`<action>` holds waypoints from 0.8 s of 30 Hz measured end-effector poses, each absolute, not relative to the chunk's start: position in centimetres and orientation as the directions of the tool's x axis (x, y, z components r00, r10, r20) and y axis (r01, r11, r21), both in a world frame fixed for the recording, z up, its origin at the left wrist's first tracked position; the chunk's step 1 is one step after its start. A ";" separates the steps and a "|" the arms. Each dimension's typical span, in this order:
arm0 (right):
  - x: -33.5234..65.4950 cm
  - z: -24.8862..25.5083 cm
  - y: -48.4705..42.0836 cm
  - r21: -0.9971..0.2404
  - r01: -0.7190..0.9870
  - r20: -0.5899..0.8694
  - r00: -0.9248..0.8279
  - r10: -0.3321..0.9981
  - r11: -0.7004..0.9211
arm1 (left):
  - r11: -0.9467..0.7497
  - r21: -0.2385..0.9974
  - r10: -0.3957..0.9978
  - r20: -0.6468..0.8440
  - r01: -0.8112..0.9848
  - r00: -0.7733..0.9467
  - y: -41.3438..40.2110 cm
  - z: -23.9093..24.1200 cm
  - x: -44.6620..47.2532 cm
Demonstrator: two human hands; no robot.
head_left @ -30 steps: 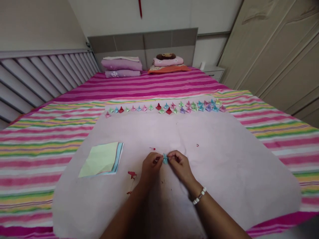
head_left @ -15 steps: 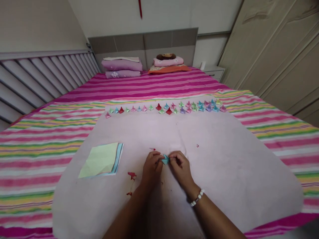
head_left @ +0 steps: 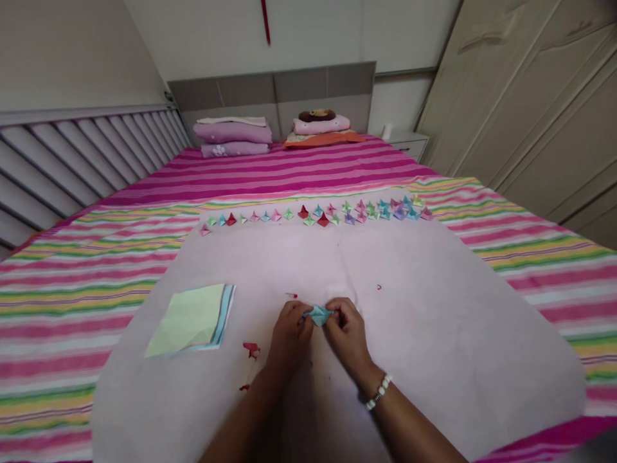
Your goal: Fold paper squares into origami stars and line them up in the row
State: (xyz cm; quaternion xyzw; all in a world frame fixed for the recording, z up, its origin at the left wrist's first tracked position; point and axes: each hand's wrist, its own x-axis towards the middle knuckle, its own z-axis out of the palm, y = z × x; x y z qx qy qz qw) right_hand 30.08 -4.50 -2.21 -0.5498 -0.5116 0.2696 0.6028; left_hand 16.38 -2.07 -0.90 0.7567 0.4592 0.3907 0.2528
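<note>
A small light-blue folded paper boat is held between my two hands over the pale mat. My left hand pinches its left end between thumb and fingers. On the other side, my right hand grips the right end, with a beaded bracelet on that wrist. To the left of my hands lies a stack of square paper sheets, light green on top with blue and white edges below. Torn red scraps rest near my left forearm.
Several small folded paper pieces in red, pink, green, blue and purple line the mat's far edge. A tiny red bit lies right of my hands. Beyond are folded bedding, a headboard and a striped bedspread.
The blue paper is now stretched wider, with my hands slightly farther apart at its two ends. The camera view has shifted slightly; the other things lie as before.
</note>
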 end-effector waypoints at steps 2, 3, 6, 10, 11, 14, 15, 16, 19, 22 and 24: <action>30.0 -2.3 -4.5 -0.938 0.234 0.324 0.332 0.886 0.255 | -0.455 0.724 0.888 0.324 0.518 0.326 -2.0 -0.7 16.1; 30.0 -2.4 -4.5 -0.938 0.234 0.325 0.329 0.886 0.257 | -0.466 0.712 0.880 0.310 0.526 0.360 -1.9 -0.6 15.8; 30.0 -2.4 -4.5 -0.930 0.250 0.342 0.320 0.883 0.269 | -0.520 0.655 0.839 0.272 0.548 0.472 -1.5 -0.1 14.9; 30.0 -2.4 -4.5 -0.930 0.249 0.339 0.304 0.891 0.269 | -0.538 0.583 0.807 0.146 0.609 0.573 -1.1 1.3 13.8; 30.0 -2.4 -4.5 -0.930 0.245 0.340 0.298 0.892 0.273 | -0.531 0.576 0.803 0.106 0.622 0.587 -1.0 1.7 13.6; 30.1 -2.4 -4.5 -0.928 0.215 0.358 0.291 0.887 0.304 | -0.489 0.591 0.809 0.032 0.641 0.587 -0.8 2.9 13.4; 30.1 -2.3 -4.6 -0.927 0.201 0.365 0.295 0.883 0.316 | -0.473 0.608 0.818 0.033 0.637 0.575 -0.6 3.2 13.4; 30.2 -2.3 -4.6 -0.927 0.187 0.369 0.305 0.878 0.324 | -0.458 0.631 0.828 0.047 0.626 0.559 -0.3 3.6 13.5; 30.2 -2.3 -4.7 -0.934 0.153 0.357 0.350 0.866 0.323 | -0.429 0.691 0.866 0.132 0.581 0.482 1.5 4.5 13.6; 30.1 -2.5 -4.6 -0.945 0.125 0.326 0.375 0.868 0.301 | -0.403 0.698 0.913 0.262 0.592 0.313 4.6 5.3 14.0; 30.0 -2.6 -4.6 -0.945 0.125 0.327 0.377 0.867 0.302 | -0.372 0.703 0.926 0.320 0.607 0.198 7.2 5.5 14.7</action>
